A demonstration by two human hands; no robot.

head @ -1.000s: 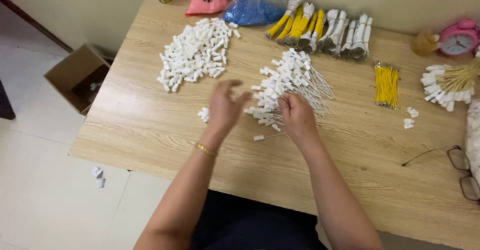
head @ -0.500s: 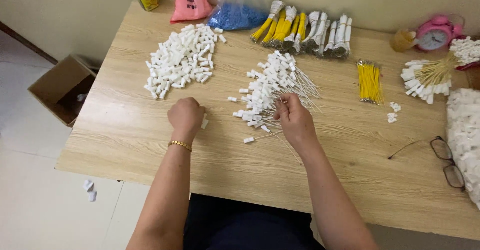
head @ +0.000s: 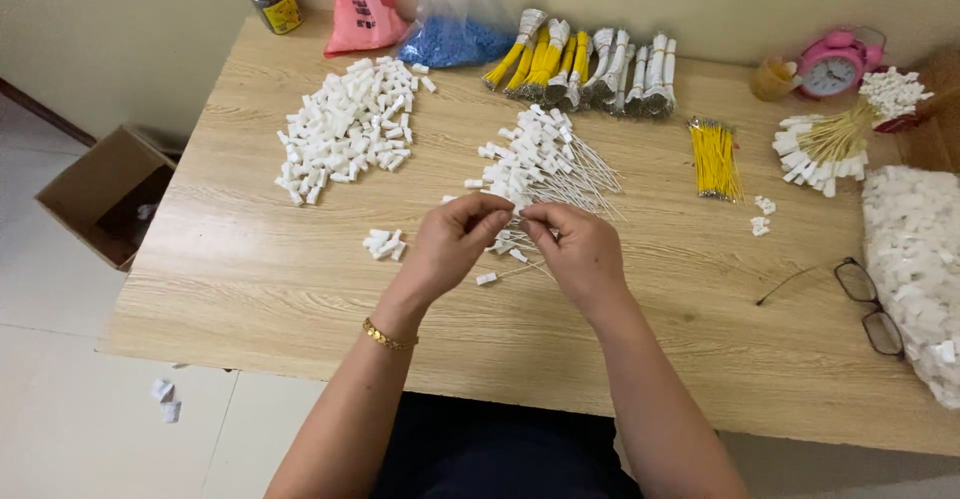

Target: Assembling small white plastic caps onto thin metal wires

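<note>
On the wooden table [head: 300, 289], the heap of wired white connectors [head: 540, 159] lies at twelve o'clock of the hands. The left hand [head: 450, 244], half a second ago fisted alone at nine o'clock, now meets the right hand [head: 580, 254]; both pinch one small white connector [head: 517, 217] between fingertips, suggesting assembly is underway.

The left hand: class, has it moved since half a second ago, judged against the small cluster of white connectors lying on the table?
Yes. The left hand has moved right, away from the small cluster of white connectors, to meet the right hand.
</note>
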